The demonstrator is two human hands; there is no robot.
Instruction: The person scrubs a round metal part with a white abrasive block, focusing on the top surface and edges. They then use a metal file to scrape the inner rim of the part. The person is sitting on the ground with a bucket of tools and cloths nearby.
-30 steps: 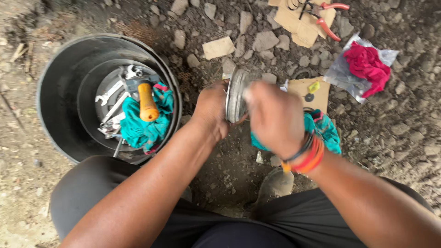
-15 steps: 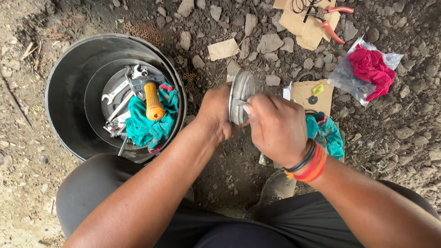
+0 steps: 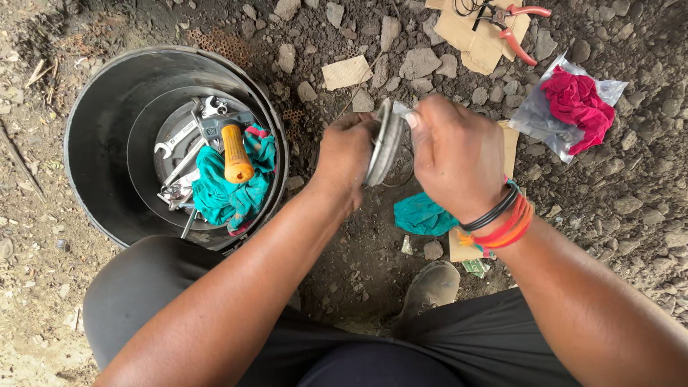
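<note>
Grip: both hands clasp one round metal disc [image 3: 385,142] held on edge between them — the left hand [image 3: 345,154] cups its back face, the right hand [image 3: 455,154] closes over the front with fingertips at the upper rim.
Disc position: off the ground, above the dirt, pinched between the two palms.
Progress: judging from how things lie, the disc is out and in hand, being worked or wiped; nothing shows it set down or fitted anywhere yet.
Disc material: dull grey metal, thin, circular, with a raised rim; its face is mostly hidden by the right hand.
Below the grip: a teal rag [image 3: 423,215] lies crumpled on the soil, partly on a scrap of brown cardboard [image 3: 510,143], with a worn boot [image 3: 430,287] nearer the person.
Left of the grip: a black plastic bucket [image 3: 100,143], smooth-walled and round, holds spanners [image 3: 179,143], an orange-handled tool [image 3: 233,152] and a second teal cloth [image 3: 229,193].
Right of the grip: a clear plastic bag [image 3: 537,115] with a bunched red cloth [image 3: 577,104] inside.
Beyond the grip: red-handled pliers [image 3: 517,25] rest on torn cardboard pieces.
Wrist: black, orange and red bands [image 3: 502,222] circle the right wrist.
Ground: dark, gritty earth [image 3: 609,215] strewn with pale angular stones — rough and uneven throughout.
</note>
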